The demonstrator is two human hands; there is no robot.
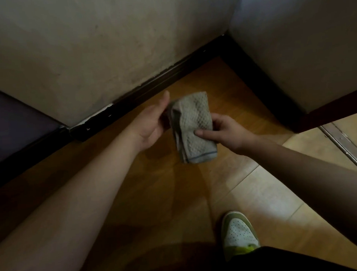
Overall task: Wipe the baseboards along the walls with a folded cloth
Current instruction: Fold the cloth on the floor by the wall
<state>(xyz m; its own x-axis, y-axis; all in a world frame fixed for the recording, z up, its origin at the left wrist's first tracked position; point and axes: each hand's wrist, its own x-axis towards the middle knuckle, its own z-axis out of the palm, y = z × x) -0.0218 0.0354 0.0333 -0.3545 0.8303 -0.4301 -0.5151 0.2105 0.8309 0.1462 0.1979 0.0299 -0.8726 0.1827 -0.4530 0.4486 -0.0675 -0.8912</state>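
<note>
cloth (193,126): grey waffle rag, folded, held up over the floor, not touching the baseboard
left hand (152,124): gripping the cloth's 9 o'clock edge
right hand (224,131): pinching its 3 o'clock edge, thumb on top
baseboard (151,89): dark strip at 11 o'clock, chipped, meets a corner at 1 o'clock
floor (165,187): wood, open below the cloth
shoe (239,231): at 5 o'clock

wood floor (176,197) — one green-white shoe (239,233) on it

Home interior, room corner: plaster walls (88,47), dark baseboard (151,87), wood-laminate floor (196,185), door threshold strip (346,146).
</note>
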